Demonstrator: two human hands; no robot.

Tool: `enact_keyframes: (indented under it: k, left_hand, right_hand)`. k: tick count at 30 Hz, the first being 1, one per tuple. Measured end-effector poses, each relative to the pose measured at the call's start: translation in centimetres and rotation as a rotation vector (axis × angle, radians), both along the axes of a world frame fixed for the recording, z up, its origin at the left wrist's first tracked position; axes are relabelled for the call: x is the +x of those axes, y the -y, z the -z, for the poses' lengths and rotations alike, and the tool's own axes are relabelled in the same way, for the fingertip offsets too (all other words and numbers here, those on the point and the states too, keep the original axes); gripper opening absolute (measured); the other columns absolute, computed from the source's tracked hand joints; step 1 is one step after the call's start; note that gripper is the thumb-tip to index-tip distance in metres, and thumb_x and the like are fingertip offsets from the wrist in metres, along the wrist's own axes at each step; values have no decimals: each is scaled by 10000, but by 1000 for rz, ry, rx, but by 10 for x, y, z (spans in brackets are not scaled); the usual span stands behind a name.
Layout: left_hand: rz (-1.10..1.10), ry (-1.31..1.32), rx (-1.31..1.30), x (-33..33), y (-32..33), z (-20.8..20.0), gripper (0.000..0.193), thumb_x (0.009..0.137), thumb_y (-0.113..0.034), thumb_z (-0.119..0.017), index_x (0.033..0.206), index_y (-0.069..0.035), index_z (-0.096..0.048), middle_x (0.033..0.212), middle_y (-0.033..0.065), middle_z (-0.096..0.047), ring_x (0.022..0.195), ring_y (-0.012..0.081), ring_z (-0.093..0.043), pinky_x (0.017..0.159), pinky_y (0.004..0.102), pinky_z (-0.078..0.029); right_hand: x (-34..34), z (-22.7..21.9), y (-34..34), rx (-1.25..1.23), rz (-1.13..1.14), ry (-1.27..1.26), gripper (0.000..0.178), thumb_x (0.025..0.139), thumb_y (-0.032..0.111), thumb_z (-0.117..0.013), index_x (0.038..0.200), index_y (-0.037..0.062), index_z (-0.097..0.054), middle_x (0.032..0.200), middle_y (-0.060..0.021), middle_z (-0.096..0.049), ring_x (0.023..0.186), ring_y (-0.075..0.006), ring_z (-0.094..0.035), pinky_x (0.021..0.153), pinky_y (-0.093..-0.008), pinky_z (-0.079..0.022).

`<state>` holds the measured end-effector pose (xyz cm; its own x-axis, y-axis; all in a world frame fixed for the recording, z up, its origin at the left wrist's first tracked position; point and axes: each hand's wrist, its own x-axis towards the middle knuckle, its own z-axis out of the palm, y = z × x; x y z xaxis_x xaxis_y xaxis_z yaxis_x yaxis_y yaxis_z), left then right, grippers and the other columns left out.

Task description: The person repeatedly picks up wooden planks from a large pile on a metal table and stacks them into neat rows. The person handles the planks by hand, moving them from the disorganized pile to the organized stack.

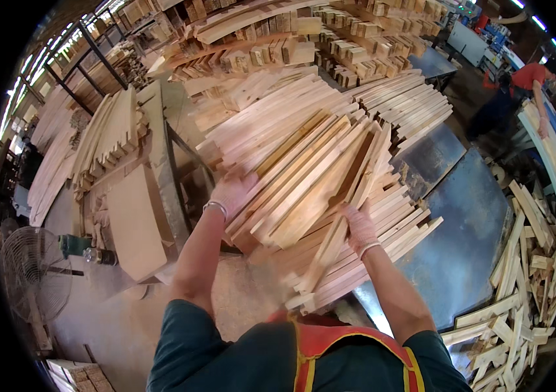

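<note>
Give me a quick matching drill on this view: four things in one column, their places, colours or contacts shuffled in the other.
1. Fan
2. Apron
3. Left hand
4. Jumbled wood pile

A. Touching the left side of the wood strips
B. Lower right of the picture
C. Far left of the picture
D. Red with yellow edging

Pairs: 1-C, 2-D, 3-A, 4-B

- Down left, there's the wire-caged fan [33, 271]!
- Upper right, a red-shirted co-worker [527, 77] reaches down!
- And lower right, pale wood offcuts [518, 330] lie heaped, criss-crossed!
</note>
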<state>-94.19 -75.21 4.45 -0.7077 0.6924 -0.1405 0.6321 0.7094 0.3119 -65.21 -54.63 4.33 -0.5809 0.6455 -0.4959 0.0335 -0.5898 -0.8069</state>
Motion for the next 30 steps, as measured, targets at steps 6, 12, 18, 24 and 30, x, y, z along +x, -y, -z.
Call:
enact_keyframes:
  k: [6, 12, 18, 24, 30]
  left_hand:
    - [48, 695, 99, 30, -53, 13, 824, 876, -547, -779, 1448, 4, -556, 1412, 221, -655, 1319, 313, -613, 1116, 418, -474]
    - [78, 647, -64, 52, -88, 16, 1030, 743, -779, -762, 1433, -32, -597, 1485, 280, -589, 1399, 385, -561, 1141, 461, -464]
    - [207, 560, 159, -21, -111, -80, 875, 865, -442, -825, 1511, 44, -491, 1268, 200, -731, 1163, 254, -708, 1026, 369, -538]
    - [285, 467, 38, -114, -155, -105, 1051, 894, -510, -770, 1656, 3, -258, 1587, 290, -483, 1465, 376, -497, 1209, 427, -388]
    - [100, -39, 49, -83, -132, -71, 962, 936, -514, -706, 1653, -23, -293, 1640, 305, -395, 1527, 414, -401, 1240, 467, -338]
  right_hand:
    - [-24, 1, -10, -31, -46, 118, 1088, 774, 419, -902, 1572, 108, -231, 1107, -112, -671, 867, -239, -678, 646, -416, -553]
    - [-37, 1, -13, -70, 70, -35, 1012, 853, 206, -828, 1624, 71, -186, 1390, -163, -599, 1227, -293, -626, 1011, -428, -559]
    - [-111, -48, -21, -32, 98, -236, 704, 893, 258, -808, 1468, 45, -463, 1286, -182, -666, 1160, -287, -666, 967, -448, -589]
    - [-197, -42, -66, 112, -600, 178, 754, 932, 588, -729, 1404, 24, -562, 1193, -191, -690, 1075, -259, -676, 907, -421, -580]
    - [-120, -34, -24, 544, -592, -111, 741, 1028, 458, -655, 1601, 46, -425, 1185, -125, -692, 1089, -226, -664, 978, -346, -533]
